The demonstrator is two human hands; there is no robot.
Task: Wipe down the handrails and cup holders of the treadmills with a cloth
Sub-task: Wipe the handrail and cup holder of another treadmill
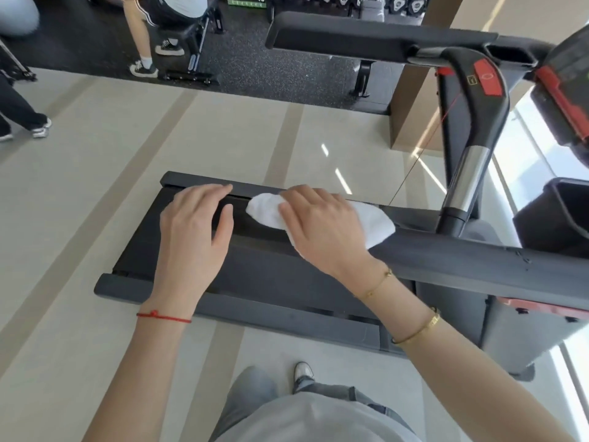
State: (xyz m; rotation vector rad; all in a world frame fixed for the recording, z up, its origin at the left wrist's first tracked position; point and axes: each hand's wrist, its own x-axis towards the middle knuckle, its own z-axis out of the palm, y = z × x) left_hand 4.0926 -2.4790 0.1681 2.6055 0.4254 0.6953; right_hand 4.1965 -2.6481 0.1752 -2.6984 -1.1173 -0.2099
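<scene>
Head view looks down over a grey treadmill (287,275) standing on a pale striped floor (79,193). A small white cloth (371,223) — soft, rumpled, with rounded edges — lies on the end of the near handrail (478,263), a broad dark-grey padded bar running in from the right. The right hand (322,226) rests flat on top of the cloth, fingers straight and close together, pressing it onto the rail; cloth shows past the fingertips on the left and beyond the knuckles on the right. Two gold bracelets (414,330) circle that forearm. The left hand (194,224) hovers just beside it over the running belt, palm down, fingers relaxed and slightly spread, holding nothing (whether it touches anything I cannot tell). A red string bracelet (164,316) sits at its wrist. The far handrail (366,39) crosses the top, and a black upright with a red safety button (486,76) rises at right.
</scene>
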